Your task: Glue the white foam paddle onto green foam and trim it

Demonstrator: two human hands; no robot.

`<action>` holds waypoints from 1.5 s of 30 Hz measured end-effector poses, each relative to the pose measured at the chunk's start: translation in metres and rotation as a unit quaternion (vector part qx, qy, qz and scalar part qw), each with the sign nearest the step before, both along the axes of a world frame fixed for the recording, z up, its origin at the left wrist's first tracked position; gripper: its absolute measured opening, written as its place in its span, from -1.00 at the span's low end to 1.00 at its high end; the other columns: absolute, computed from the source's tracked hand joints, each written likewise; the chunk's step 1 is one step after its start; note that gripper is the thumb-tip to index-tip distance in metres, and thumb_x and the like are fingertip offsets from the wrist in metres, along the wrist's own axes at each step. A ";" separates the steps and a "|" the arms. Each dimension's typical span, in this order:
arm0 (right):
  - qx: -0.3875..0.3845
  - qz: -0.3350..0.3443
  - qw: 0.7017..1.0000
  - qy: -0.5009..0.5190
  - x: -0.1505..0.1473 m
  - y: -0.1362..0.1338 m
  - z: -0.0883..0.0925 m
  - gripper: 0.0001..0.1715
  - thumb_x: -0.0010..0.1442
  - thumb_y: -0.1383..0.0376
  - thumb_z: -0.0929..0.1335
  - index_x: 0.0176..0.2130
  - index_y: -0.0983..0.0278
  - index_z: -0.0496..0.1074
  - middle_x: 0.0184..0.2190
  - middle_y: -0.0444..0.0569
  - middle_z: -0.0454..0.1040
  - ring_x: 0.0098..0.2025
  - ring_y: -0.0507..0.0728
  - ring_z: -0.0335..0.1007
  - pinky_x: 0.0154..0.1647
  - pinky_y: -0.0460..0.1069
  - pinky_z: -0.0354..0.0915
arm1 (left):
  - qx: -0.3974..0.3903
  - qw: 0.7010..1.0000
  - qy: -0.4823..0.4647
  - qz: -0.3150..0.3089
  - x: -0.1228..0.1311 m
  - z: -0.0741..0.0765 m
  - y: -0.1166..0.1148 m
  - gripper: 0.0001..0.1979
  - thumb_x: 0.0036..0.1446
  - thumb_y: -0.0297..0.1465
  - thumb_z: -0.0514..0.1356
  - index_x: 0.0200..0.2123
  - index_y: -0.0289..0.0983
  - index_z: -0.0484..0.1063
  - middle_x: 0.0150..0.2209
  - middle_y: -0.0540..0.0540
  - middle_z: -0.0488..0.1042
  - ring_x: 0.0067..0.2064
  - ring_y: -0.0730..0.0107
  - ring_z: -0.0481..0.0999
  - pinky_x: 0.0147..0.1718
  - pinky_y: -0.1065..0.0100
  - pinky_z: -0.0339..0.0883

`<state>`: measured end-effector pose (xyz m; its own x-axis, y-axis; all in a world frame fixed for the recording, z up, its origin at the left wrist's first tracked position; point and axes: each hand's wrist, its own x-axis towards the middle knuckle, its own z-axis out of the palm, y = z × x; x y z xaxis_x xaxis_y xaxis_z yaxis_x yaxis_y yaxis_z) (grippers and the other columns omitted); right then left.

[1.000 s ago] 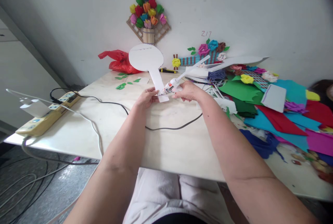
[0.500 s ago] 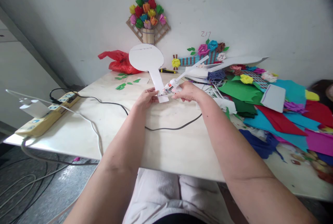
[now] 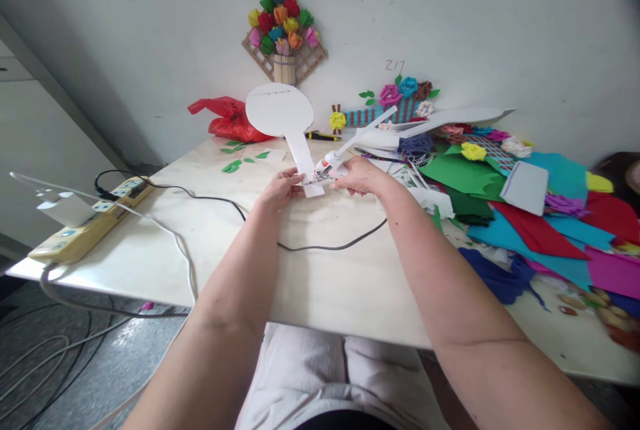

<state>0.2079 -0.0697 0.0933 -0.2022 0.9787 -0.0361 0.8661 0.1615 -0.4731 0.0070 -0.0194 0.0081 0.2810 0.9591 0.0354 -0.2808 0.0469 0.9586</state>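
A white paper cutout [image 3: 280, 110], with a round head and a long narrow stem, stands tilted over the table. My left hand [image 3: 284, 189] pinches the lower end of its stem, fingers closed. In my right hand [image 3: 361, 177] is a white hot glue gun [image 3: 327, 165], its nozzle pointing at the stem's lower part, close to my left fingertips. A long glue stick [image 3: 367, 130] sticks out of the gun's back. Whether the nozzle touches the paper I cannot tell.
A yellow power strip [image 3: 90, 223] with plugs lies at the left; a black cord [image 3: 330, 247] crosses the table. Green paper leaves [image 3: 240, 162], a red plastic bag [image 3: 230, 120] and a yellow cutter [image 3: 324, 137] lie behind. Coloured sheets [image 3: 540, 217] pile up at the right.
Almost nothing differs. The whole view has shifted very slightly; both hands keep the same hold on the cutout and the glue gun.
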 end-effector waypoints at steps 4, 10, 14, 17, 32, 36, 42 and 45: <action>0.005 0.000 1.000 -0.007 -0.001 0.000 0.000 -0.67 -0.04 0.21 0.41 -0.24 0.32 0.48 -0.67 -0.12 0.38 -0.65 0.01 0.27 -0.60 -0.13 0.18 | -0.006 1.000 0.004 -0.004 0.000 0.001 0.001 -0.67 0.01 -0.49 0.25 -0.10 -0.37 0.42 -0.38 -0.14 0.55 -0.51 0.35 0.53 -0.50 0.34 0.47; 0.010 0.000 1.000 -0.021 -0.002 -0.003 0.002 -0.68 -0.03 0.21 0.41 -0.25 0.33 0.48 -0.66 -0.11 0.39 -0.65 0.01 0.28 -0.59 -0.12 0.19 | -0.016 1.000 0.009 0.004 0.002 0.000 0.002 -0.81 0.04 -0.47 0.25 -0.23 -0.41 0.43 -0.39 -0.17 0.55 -0.50 0.35 0.54 -0.50 0.38 0.46; 0.015 0.000 0.999 -0.031 -0.004 -0.004 0.003 -0.68 -0.02 0.21 0.40 -0.24 0.33 0.49 -0.63 -0.08 0.42 -0.62 0.02 0.30 -0.57 -0.13 0.20 | -0.026 0.999 0.006 0.020 0.003 0.000 0.002 -0.81 0.03 -0.44 0.28 -0.27 -0.40 0.42 -0.41 -0.14 0.54 -0.52 0.38 0.53 -0.50 0.38 0.46; 0.016 0.002 0.999 -0.038 -0.004 -0.003 0.003 -0.68 -0.02 0.19 0.40 -0.26 0.33 0.50 -0.61 -0.06 0.44 -0.61 0.02 0.32 -0.56 -0.13 0.20 | -0.029 0.999 0.012 0.025 0.003 0.001 0.001 -0.79 0.03 -0.44 0.28 -0.24 -0.37 0.40 -0.43 -0.11 0.53 -0.56 0.40 0.52 -0.56 0.40 0.44; 0.021 -0.005 0.999 -0.034 -0.005 -0.005 0.003 -0.69 -0.02 0.21 0.40 -0.25 0.33 0.50 -0.61 -0.07 0.45 -0.59 0.03 0.35 -0.56 -0.13 0.19 | -0.020 0.999 0.024 0.017 0.003 0.002 -0.001 -0.76 0.03 -0.41 0.28 -0.21 -0.32 0.37 -0.43 -0.05 0.53 -0.59 0.47 0.49 -0.61 0.48 0.40; 0.029 -0.001 0.999 -0.034 -0.006 -0.006 0.003 -0.67 -0.02 0.22 0.39 -0.23 0.32 0.50 -0.60 -0.07 0.45 -0.59 0.04 0.35 -0.56 -0.13 0.19 | -0.019 1.000 0.017 0.017 0.003 0.004 -0.002 -0.81 0.05 -0.43 0.27 -0.25 -0.33 0.37 -0.45 -0.05 0.52 -0.62 0.47 0.48 -0.65 0.48 0.38; 0.021 -0.007 0.999 -0.041 -0.007 -0.006 0.004 -0.66 -0.01 0.22 0.40 -0.19 0.30 0.50 -0.59 -0.07 0.46 -0.57 0.03 0.37 -0.55 -0.13 0.19 | -0.032 0.999 0.017 0.023 0.005 0.005 -0.003 -0.82 0.05 -0.44 0.27 -0.26 -0.35 0.39 -0.45 -0.06 0.53 -0.61 0.46 0.48 -0.65 0.48 0.37; 0.010 -0.010 0.999 -0.041 -0.007 -0.005 0.004 -0.66 -0.01 0.21 0.41 -0.20 0.29 0.50 -0.60 -0.08 0.46 -0.58 0.03 0.36 -0.54 -0.13 0.20 | -0.030 0.999 0.021 0.019 0.005 0.004 -0.001 -0.82 0.04 -0.45 0.27 -0.26 -0.37 0.39 -0.45 -0.08 0.53 -0.60 0.44 0.49 -0.64 0.47 0.38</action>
